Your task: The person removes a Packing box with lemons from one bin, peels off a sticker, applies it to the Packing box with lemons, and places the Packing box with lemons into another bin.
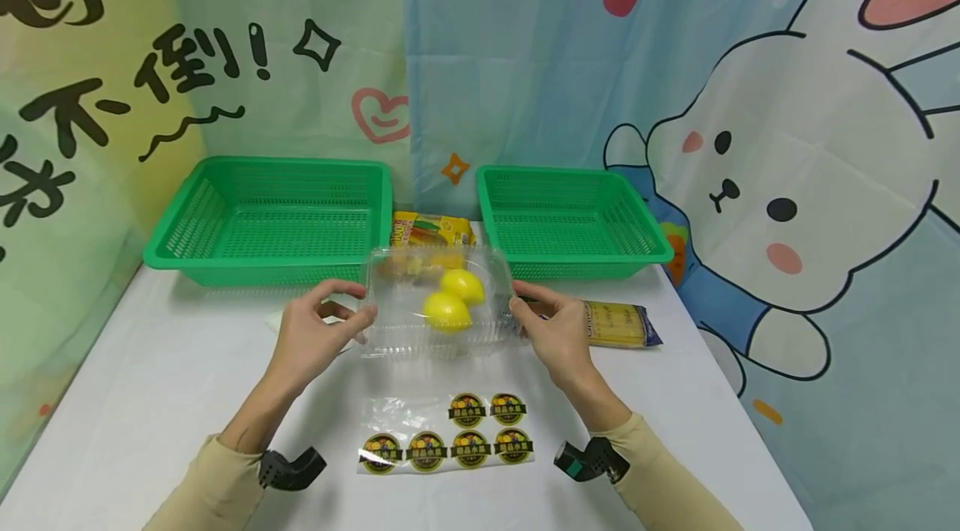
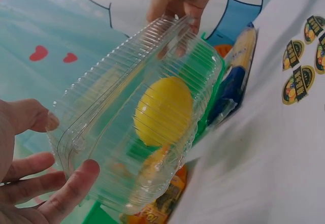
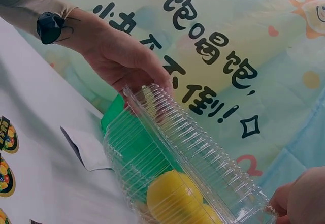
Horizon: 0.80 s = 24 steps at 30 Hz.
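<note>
A clear plastic clamshell box point(image 1: 390, 323) is held up above the white table, its lid down over two yellow lemons point(image 1: 447, 311). My left hand point(image 1: 318, 335) grips the box's left end, with the thumb and fingers on either side of its edge in the left wrist view. At the opposite end, my right hand point(image 1: 553, 327) pinches the rim. One lemon point(image 2: 163, 111) shows plainly through the ribbed wall in the left wrist view. The right fingertips are partly hidden behind the plastic.
A sheet of round fruit stickers point(image 1: 447, 435) lies in front of me. Two green baskets, one left point(image 1: 285, 274) and one right point(image 1: 577, 271), stand at the back. Between them is a yellow packet point(image 1: 431, 229). A pasta pack point(image 1: 618, 324) lies beyond my right hand.
</note>
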Each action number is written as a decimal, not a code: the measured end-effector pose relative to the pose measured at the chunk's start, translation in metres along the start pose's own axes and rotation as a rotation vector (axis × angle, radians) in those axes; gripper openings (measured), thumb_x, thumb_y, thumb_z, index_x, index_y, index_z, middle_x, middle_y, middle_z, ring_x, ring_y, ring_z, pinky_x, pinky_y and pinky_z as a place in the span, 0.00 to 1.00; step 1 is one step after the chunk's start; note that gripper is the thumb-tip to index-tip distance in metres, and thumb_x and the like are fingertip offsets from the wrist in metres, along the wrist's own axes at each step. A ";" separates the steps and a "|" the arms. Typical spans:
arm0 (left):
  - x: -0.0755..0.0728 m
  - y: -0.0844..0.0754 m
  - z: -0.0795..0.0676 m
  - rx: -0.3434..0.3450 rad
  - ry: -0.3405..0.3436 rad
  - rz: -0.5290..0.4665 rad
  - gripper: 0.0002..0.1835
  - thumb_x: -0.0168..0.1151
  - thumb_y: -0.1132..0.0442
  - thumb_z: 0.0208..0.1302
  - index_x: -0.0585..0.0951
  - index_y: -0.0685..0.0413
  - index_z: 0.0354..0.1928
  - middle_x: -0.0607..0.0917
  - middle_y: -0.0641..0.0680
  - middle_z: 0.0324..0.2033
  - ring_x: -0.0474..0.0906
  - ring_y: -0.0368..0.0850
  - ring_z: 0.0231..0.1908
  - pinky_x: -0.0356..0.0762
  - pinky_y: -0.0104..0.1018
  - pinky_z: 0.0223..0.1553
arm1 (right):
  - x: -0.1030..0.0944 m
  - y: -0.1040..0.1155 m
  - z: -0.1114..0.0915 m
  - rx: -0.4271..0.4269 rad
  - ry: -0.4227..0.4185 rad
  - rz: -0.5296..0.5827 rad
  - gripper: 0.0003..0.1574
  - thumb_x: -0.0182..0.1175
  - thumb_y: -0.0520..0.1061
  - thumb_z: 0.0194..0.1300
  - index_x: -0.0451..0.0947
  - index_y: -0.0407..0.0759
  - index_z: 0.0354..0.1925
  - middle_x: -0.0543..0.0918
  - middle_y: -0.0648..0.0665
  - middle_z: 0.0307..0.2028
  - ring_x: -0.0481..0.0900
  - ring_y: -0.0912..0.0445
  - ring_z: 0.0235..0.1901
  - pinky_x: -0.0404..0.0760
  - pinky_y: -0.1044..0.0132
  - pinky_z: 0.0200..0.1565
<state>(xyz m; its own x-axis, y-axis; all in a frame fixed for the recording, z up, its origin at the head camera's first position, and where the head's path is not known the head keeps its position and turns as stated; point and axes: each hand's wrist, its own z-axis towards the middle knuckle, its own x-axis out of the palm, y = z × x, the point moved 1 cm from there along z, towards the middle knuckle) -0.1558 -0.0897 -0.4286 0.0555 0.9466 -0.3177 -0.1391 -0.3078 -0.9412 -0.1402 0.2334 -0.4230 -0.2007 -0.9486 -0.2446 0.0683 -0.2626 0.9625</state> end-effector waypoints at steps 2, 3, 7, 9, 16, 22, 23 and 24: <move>0.000 0.001 -0.001 -0.004 -0.001 0.001 0.18 0.74 0.54 0.66 0.85 0.51 0.54 0.90 0.60 0.44 0.88 0.45 0.27 0.79 0.33 0.27 | 0.001 -0.001 -0.001 -0.002 0.003 0.004 0.20 0.66 0.35 0.69 0.85 0.36 0.58 0.85 0.30 0.55 0.81 0.59 0.27 0.82 0.66 0.28; 0.000 0.002 -0.001 -0.006 -0.002 0.000 0.18 0.74 0.54 0.66 0.85 0.51 0.54 0.90 0.59 0.45 0.88 0.45 0.27 0.80 0.33 0.28 | 0.001 -0.002 -0.001 0.000 0.003 0.005 0.20 0.66 0.35 0.70 0.85 0.36 0.58 0.85 0.30 0.55 0.81 0.59 0.28 0.82 0.66 0.28; 0.001 0.005 -0.002 -0.010 -0.001 -0.003 0.18 0.74 0.54 0.66 0.85 0.53 0.54 0.89 0.58 0.48 0.88 0.43 0.28 0.80 0.32 0.30 | 0.003 -0.004 -0.002 0.009 -0.002 -0.002 0.20 0.66 0.35 0.70 0.85 0.36 0.59 0.85 0.30 0.56 0.83 0.57 0.31 0.83 0.67 0.28; 0.002 0.007 -0.002 -0.010 0.000 -0.003 0.18 0.74 0.55 0.66 0.85 0.53 0.54 0.88 0.57 0.50 0.88 0.42 0.28 0.80 0.32 0.31 | 0.003 -0.006 -0.002 0.017 -0.004 -0.008 0.20 0.66 0.35 0.69 0.85 0.35 0.59 0.85 0.30 0.56 0.84 0.55 0.33 0.83 0.67 0.28; 0.004 0.009 -0.005 0.000 -0.006 -0.015 0.17 0.75 0.56 0.65 0.85 0.52 0.53 0.87 0.58 0.51 0.88 0.44 0.29 0.80 0.32 0.31 | 0.002 -0.010 -0.004 0.021 0.000 -0.006 0.20 0.66 0.34 0.69 0.85 0.35 0.59 0.86 0.32 0.55 0.85 0.48 0.34 0.84 0.64 0.29; 0.004 0.010 -0.009 -0.015 -0.006 -0.018 0.17 0.75 0.55 0.65 0.85 0.51 0.53 0.87 0.59 0.52 0.88 0.42 0.28 0.79 0.32 0.32 | 0.002 -0.012 -0.006 0.019 0.006 -0.007 0.20 0.66 0.34 0.69 0.85 0.35 0.59 0.87 0.31 0.54 0.85 0.50 0.29 0.84 0.63 0.28; 0.005 0.010 -0.009 -0.019 -0.007 -0.016 0.17 0.75 0.55 0.65 0.85 0.50 0.53 0.86 0.59 0.52 0.88 0.42 0.28 0.79 0.31 0.32 | 0.002 -0.012 -0.006 0.018 0.005 -0.009 0.20 0.66 0.34 0.69 0.85 0.35 0.59 0.87 0.31 0.54 0.84 0.51 0.29 0.84 0.63 0.28; 0.005 0.011 -0.009 -0.022 -0.006 -0.018 0.17 0.75 0.55 0.65 0.85 0.50 0.53 0.86 0.60 0.53 0.88 0.42 0.28 0.79 0.31 0.31 | 0.003 -0.013 -0.006 0.015 0.004 -0.011 0.20 0.66 0.34 0.69 0.85 0.35 0.58 0.87 0.32 0.54 0.84 0.52 0.29 0.84 0.63 0.27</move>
<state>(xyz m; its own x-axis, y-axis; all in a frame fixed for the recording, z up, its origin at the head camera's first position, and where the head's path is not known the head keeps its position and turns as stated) -0.1478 -0.0896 -0.4415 0.0514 0.9525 -0.3001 -0.1163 -0.2927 -0.9491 -0.1353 0.2329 -0.4365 -0.1970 -0.9464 -0.2558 0.0514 -0.2705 0.9613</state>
